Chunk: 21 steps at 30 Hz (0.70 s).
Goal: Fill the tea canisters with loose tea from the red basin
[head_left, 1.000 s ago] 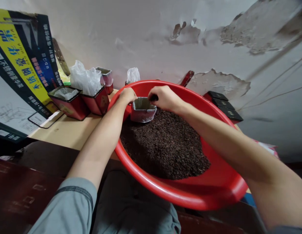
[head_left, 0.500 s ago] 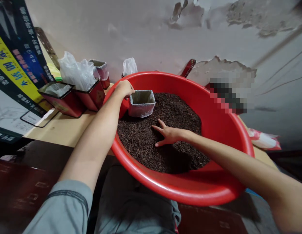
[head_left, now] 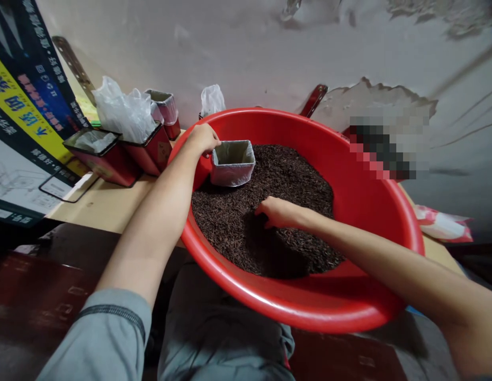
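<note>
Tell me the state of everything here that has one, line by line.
Red basin, part full of dark leaves.
Lined box, open, upright on the leaves, looks empty.
Left hand, gripping the lined box's edge.
Right hand, fingers curled into the leaves.
Red tins, open, plastic-lined.

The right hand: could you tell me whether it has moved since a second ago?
Yes. The right hand left the lined tin and came toward the wearer, onto the dark leaves.
</note>
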Available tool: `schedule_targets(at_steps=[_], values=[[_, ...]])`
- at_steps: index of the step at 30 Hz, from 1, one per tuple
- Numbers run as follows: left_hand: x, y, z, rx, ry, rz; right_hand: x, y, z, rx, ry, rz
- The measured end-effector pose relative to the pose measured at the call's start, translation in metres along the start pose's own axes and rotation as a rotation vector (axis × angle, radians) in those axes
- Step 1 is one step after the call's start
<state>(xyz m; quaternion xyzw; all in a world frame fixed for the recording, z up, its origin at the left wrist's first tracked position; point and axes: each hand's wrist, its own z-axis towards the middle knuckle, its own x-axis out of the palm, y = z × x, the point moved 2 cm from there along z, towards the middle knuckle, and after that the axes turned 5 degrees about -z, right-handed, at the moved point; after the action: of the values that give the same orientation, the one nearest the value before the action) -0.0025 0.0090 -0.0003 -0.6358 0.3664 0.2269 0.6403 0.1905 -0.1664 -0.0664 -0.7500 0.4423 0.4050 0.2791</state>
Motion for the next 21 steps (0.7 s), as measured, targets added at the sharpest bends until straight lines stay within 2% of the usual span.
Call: schedule_targets(at_steps=[3, 6, 9, 11, 13, 16, 18, 20, 21], values=[[-0.001, -0.001, 0.001, -0.005, 0.015, 0.022, -0.028, -0.010, 0.002, -0.036, -0.090, 0.041], [-0.004, -0.003, 0.000, -0.003, 0.020, 0.045, -0.078, -0.017, 0.007, -0.131, -0.345, 0.126], [-0.005, -0.004, -0.002, -0.002, 0.013, 0.064, -0.132, -0.021, 0.020, -0.093, -0.606, 0.148], [-0.006, -0.004, -0.002, 0.007, 0.014, 0.061, -0.157, -0.020, 0.032, -0.059, -0.690, 0.137], [-0.006, -0.003, -0.002, 0.028, 0.016, 0.043, -0.171, -0.018, 0.039, -0.040, -0.732, 0.120], [-0.005, -0.001, -0.001, 0.026, 0.016, 0.028, -0.169, -0.018, 0.034, 0.005, -0.809, 0.107], [-0.005, 0.000, 0.000, 0.009, 0.018, 0.050, -0.152, -0.024, 0.020, 0.086, -0.839, 0.108], [-0.004, -0.001, 0.001, 0.010, 0.020, 0.085, -0.123, -0.032, 0.005, 0.198, -0.753, 0.117], [-0.004, -0.001, 0.002, 0.020, 0.023, 0.104, -0.104, -0.035, -0.002, 0.248, -0.644, 0.128]])
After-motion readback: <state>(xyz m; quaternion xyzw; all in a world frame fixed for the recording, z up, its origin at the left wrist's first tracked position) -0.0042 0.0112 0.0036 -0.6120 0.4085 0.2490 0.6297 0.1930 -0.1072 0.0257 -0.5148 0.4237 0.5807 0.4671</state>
